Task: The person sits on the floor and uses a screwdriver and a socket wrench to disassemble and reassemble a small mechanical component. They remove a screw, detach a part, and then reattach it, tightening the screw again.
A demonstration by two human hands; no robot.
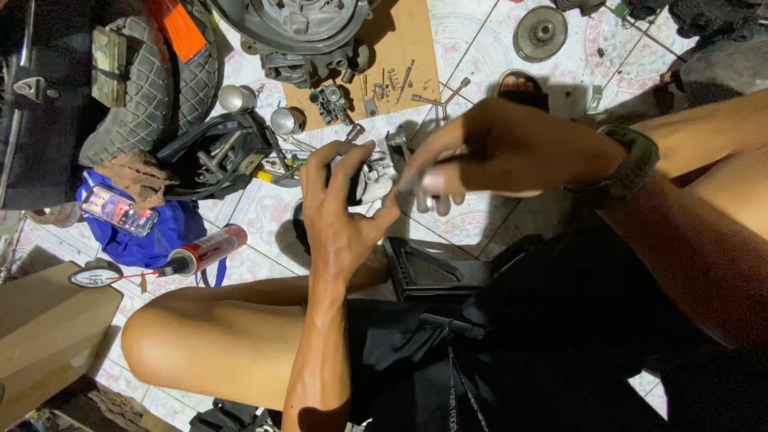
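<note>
My left hand is closed around a small silver metal engine part, holding it above the tiled floor. My right hand comes in from the right, a dark watch on its wrist, and its fingers pinch a thin metal tool or pin against the part. The hands meet at the part, which they largely hide. My bare knees and black shorts fill the lower part of the view.
On the patterned tile floor lie a tyre, an engine casing, a cardboard sheet with small metal parts, a spray can, a phone on blue cloth, a gear and a black tray.
</note>
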